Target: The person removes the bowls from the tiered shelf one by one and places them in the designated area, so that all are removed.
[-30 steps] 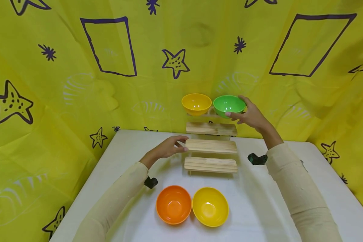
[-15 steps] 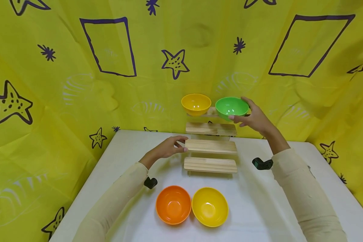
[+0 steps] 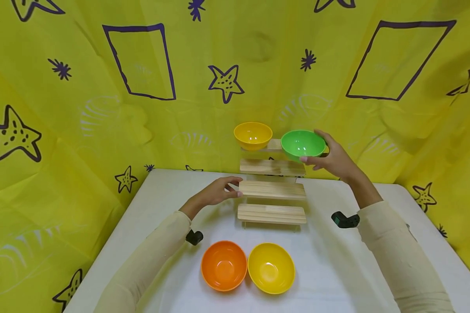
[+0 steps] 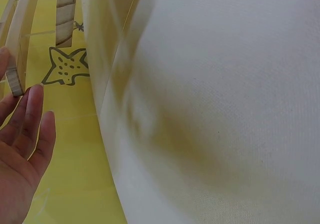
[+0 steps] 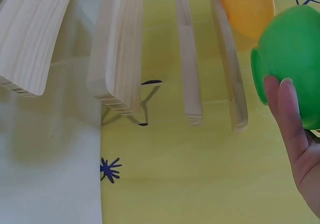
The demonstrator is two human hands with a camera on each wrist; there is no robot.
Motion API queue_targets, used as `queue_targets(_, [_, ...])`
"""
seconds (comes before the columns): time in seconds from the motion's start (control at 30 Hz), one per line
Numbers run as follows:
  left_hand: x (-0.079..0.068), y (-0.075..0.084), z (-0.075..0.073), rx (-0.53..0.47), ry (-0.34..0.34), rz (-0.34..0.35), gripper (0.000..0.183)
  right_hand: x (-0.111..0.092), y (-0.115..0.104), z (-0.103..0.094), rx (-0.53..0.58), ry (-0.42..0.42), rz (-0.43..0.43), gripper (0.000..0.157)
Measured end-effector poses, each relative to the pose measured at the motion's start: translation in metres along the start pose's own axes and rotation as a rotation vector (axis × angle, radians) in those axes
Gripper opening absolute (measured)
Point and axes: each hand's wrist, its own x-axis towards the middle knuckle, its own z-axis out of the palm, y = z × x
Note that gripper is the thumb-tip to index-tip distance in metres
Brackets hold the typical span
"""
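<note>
My right hand (image 3: 338, 161) holds a green bowl (image 3: 302, 142) by its right side, thumb low at the front and fingers behind. In the right wrist view the green bowl (image 5: 290, 49) is apart from the top board. A yellow-orange bowl (image 3: 253, 135) sits on the left of that board, the highest of a stepped wooden stand (image 3: 272, 189). With its fingertips my left hand (image 3: 216, 191) pinches the left end of a middle board of this stand; the left wrist view has fingers (image 4: 32, 102) right at the board's end (image 4: 15, 79).
An orange bowl (image 3: 224, 266) and a yellow bowl (image 3: 271, 268) stand side by side on the white table (image 3: 321, 278), in front of the stand. A yellow cloth (image 3: 196, 113) with drawn stars hangs behind and at both sides.
My right hand has drawn the green bowl rightward and a little nearer, off the top board and away from the yellow-orange bowl. The left hand has kept its place at the stand.
</note>
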Motion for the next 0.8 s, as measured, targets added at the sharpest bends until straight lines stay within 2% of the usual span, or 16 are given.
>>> queue_targets(0.2, [0.001,-0.001,0.0,-0.001,0.0,-0.008,0.057,-0.009,0.004,-0.001,0.01,-0.014,-0.038,0.102])
queue_targets(0.8, [-0.001,0.0,-0.001,-0.008,-0.003,0.002,0.055,-0.041,0.021,0.0,0.023,-0.002,-0.067,0.101])
